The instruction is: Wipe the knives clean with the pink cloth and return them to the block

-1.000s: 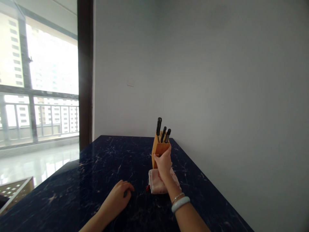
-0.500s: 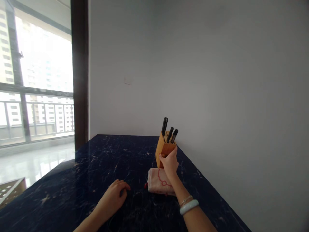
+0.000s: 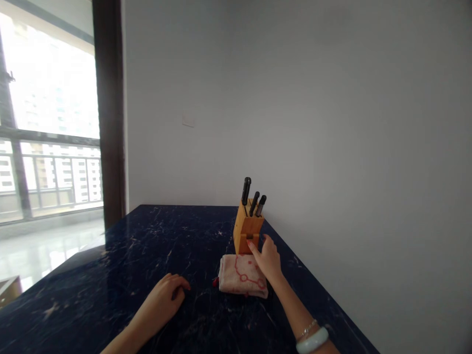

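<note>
A wooden knife block (image 3: 251, 226) stands on the dark blue marbled table, holding a taller black-handled knife (image 3: 246, 191), a shorter knife (image 3: 254, 204) and a third black handle (image 3: 261, 205). My right hand (image 3: 269, 259) is just in front of the block's lower right side, thumb and fingers apart with nothing held; whether the fingertips touch the block I cannot tell. Below the block lies a folded pink cloth (image 3: 232, 278), partly under my right hand in view. Left of the cloth, my left hand (image 3: 164, 297) rests on the table, loosely curled and empty, thumb apart from the fingers.
The table (image 3: 184, 236) runs back towards a plain grey wall (image 3: 332, 123), which also lines its right side. A small red thing (image 3: 216, 282) shows at the cloth's left edge. Beyond the dark frame (image 3: 108, 108) at left are windows and a railing.
My right hand has let go of the knife block and drawn back a little to the right, uncovering its front. The view has turned slightly right. My left hand still rests on the table.
</note>
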A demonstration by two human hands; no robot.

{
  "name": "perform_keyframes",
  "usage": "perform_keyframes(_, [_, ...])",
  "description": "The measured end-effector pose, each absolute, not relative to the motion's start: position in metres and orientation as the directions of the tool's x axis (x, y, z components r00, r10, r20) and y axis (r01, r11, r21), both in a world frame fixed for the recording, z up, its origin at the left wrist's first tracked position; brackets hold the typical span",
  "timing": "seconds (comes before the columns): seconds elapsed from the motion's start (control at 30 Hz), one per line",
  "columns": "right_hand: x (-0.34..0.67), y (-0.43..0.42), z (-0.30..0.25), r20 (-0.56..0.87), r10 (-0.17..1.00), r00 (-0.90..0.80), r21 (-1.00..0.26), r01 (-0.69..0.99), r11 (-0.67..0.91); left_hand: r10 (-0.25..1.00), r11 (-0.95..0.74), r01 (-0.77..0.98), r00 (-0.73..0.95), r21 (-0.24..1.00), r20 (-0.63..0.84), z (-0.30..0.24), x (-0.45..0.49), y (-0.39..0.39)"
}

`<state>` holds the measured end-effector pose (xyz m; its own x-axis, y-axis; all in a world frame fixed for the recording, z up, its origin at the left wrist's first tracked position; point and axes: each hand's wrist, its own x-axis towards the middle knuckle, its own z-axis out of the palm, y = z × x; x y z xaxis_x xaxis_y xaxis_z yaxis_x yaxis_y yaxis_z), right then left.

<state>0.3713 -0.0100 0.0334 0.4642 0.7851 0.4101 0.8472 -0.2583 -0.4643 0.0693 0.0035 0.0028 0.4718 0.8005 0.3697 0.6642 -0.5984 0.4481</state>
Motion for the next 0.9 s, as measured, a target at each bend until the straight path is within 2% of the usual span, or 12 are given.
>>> perform_keyframes(0.2, [0.413,-0.025,0.038,0.064,0.931,0.359,-0.45,0.843,-0.294,0.802,-0.595,0.671,0.458,0.442,0.383,0.001,0.065,0.01])
perform_keyframes(0.33, [0.422,-0.028,0.038,-0.066,0.962,0.266,-0.467,0.844,-0.265,0.801,-0.595,0.68,0.464,0.428,0.378,-0.002,0.063,0.013])
perform_keyframes(0.63, [0.419,-0.022,0.026,-0.129,0.972,0.194,-0.482,0.845,-0.233,0.826,-0.564,0.686,0.453,0.46,0.336,-0.002,0.062,0.014])
perform_keyframes(0.8, [0.43,-0.021,0.021,-0.176,0.958,0.228,-0.433,0.856,-0.283,0.829,-0.559,0.693,0.446,0.455,0.339,0.001,0.058,0.016])
perform_keyframes(0.9, [0.436,-0.024,0.024,-0.153,0.952,0.264,-0.424,0.853,-0.304,0.841,-0.54,0.709,0.433,0.454,0.324,0.003,0.055,0.018])
